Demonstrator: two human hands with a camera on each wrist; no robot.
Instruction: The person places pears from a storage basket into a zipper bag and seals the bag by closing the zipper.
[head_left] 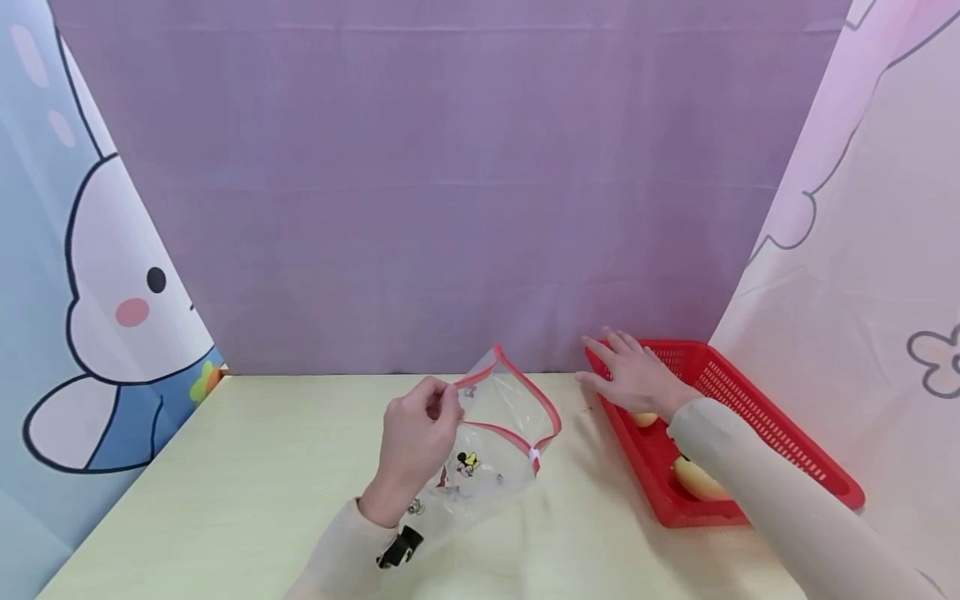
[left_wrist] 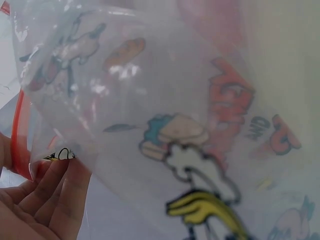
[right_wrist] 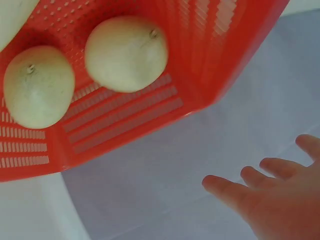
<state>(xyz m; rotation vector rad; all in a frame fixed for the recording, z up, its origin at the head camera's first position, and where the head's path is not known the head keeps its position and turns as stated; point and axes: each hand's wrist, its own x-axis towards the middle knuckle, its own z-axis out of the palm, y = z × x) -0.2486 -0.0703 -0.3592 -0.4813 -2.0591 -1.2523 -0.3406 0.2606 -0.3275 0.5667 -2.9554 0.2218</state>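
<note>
My left hand (head_left: 418,427) pinches the red-edged rim of a clear zip bag (head_left: 480,492) printed with cartoon figures. The bag's mouth gapes toward the right, and its white slider (head_left: 534,455) sits at the near end of the red zip. In the left wrist view, the printed film (left_wrist: 165,90) fills most of the picture, with fingers (left_wrist: 55,195) curled at the red edge. Fingers spread and holding nothing, my right hand (head_left: 633,371) hovers over the far left corner of a red plastic basket (head_left: 652,492). Pale yellow, rounded fruits (right_wrist: 126,54) lie inside the basket.
The basket stands at the right side of the pale table (head_left: 247,500), its slotted walls rising around the fruits. A purple cloth backdrop (head_left: 450,183) hangs behind the table. Cartoon-printed curtains (head_left: 127,333) flank it on both sides.
</note>
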